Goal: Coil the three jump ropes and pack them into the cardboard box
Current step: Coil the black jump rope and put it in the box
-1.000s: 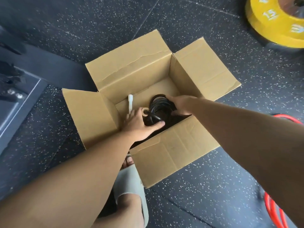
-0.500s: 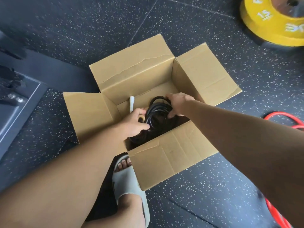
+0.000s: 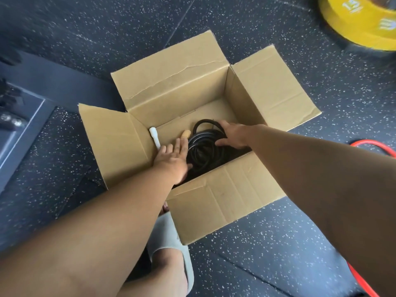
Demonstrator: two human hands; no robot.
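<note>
**A:** The black coil (image 3: 203, 151) is down in the cardboard box (image 3: 225, 206), lying on the bottom towards the near right side. A tan handle (image 3: 186, 133) pokes up at its far left edge.

**B:** And a white handle (image 3: 154, 137) leans in the box's left corner, just apart from the coil. I can't tell which rope it belongs to.

**A:** Look at the hands, one on each side. The left hand (image 3: 173, 157) is flat, fingers (image 3: 179, 144) straight and together, laid along the coil's left edge and gripping nothing.

**B:** The right hand (image 3: 234, 136) is splayed over the coil's far right rim with the thumb resting on the loops. It's spread wide and seems to press rather than clutch.

**A:** So the coil sits between the two palms, its longer run going from the far wall back towards the person. To me this is settling it in place.

**B:** Agreed, and by my reckoning there's more to pack. A red rope (image 3: 372, 145) lies loose on the floor (image 3: 278, 254), outside the box, off past the right forearm.

**A:** That's the key relation. It lies right of the box, so the right hand is much the nearer one for the reach.

**B:** Around the box, a sandal (image 3: 169, 234) is tucked against the near wall, and a yellow weight plate (image 3: 364, 24) sits well away at the far right.
</note>
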